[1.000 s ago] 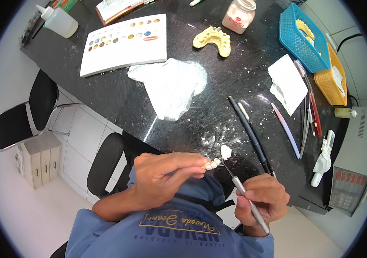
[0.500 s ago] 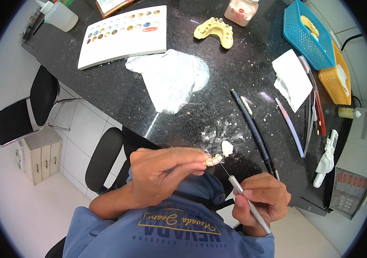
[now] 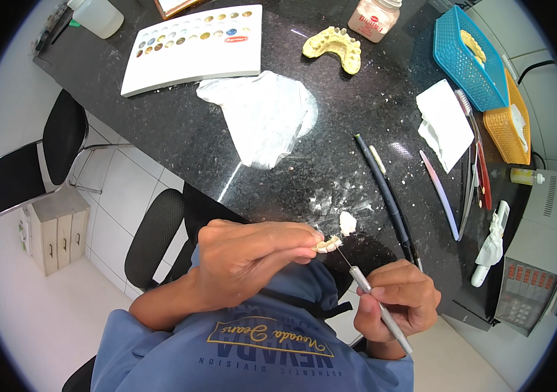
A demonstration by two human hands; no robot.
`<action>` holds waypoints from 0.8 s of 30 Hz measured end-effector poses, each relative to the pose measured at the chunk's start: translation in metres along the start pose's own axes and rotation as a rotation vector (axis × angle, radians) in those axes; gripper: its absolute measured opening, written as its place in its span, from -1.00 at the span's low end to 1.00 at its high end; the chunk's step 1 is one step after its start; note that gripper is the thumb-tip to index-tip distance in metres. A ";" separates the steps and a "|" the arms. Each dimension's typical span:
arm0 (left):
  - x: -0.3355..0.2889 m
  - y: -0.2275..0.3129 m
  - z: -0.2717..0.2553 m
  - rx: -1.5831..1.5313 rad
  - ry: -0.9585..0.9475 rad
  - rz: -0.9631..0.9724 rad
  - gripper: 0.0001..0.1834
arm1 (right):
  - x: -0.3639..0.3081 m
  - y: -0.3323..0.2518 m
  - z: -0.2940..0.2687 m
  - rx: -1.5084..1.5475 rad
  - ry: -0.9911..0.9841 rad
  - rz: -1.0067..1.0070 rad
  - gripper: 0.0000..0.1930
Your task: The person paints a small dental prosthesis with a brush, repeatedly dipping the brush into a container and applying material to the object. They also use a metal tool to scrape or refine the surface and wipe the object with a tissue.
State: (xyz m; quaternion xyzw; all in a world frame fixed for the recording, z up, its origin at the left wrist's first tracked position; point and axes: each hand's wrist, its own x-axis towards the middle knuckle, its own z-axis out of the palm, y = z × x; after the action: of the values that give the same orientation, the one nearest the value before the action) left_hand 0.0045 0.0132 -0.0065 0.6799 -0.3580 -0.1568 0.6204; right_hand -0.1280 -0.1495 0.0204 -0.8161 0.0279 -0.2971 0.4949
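Note:
Between the thumb and fingers of my left hand is a small cream-white dental bridge, a short row of teeth. My right hand grips a dental carver with a thick silver handle. Its thin tip reaches up to the right end of the bridge and seems to touch it. Just beyond lies a white lump on the dark speckled table, with white scrapings scattered around it. A yellow dental cast with an arch of teeth stands at the far side.
A white shade board and a crumpled plastic bag lie to the left. Dark handpieces, a lilac-handled tool and a white cloth are on the right. Blue and yellow baskets stand far right, near a pink-powder jar.
The bridge has turned slightly in my left fingers, and the carver's tip stays by its right end. My view has shifted a little. Both hands keep their grip.

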 end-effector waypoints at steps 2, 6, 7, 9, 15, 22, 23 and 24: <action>0.001 0.000 0.000 0.004 -0.003 0.007 -0.89 | 0.000 0.001 0.001 0.001 0.009 -0.010 -0.74; 0.004 0.002 -0.003 -0.004 -0.061 0.029 -0.91 | 0.000 0.000 0.002 -0.006 0.019 -0.001 -0.75; 0.004 0.002 -0.003 -0.004 -0.061 0.031 -0.91 | 0.000 0.000 0.002 -0.006 0.022 0.001 -0.75; 0.004 0.002 -0.003 -0.006 -0.061 0.035 -0.91 | 0.000 0.000 0.003 -0.007 0.026 0.005 -0.76; 0.004 0.001 -0.004 -0.008 -0.062 0.045 -0.90 | 0.000 -0.001 0.002 -0.009 0.011 0.013 -0.76; 0.005 0.003 -0.004 0.017 -0.070 0.045 -0.91 | 0.000 -0.001 0.001 -0.019 -0.019 0.014 -0.73; 0.005 0.004 -0.004 0.022 -0.070 0.047 -0.92 | 0.000 -0.001 0.001 -0.020 -0.021 0.010 -0.73; 0.005 0.004 -0.004 0.019 -0.068 0.045 -0.92 | 0.000 0.000 0.001 -0.022 -0.021 0.008 -0.73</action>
State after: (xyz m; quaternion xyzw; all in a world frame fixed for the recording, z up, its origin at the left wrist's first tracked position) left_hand 0.0099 0.0129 -0.0011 0.6718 -0.3957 -0.1624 0.6047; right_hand -0.1278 -0.1484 0.0204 -0.8246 0.0293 -0.2860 0.4873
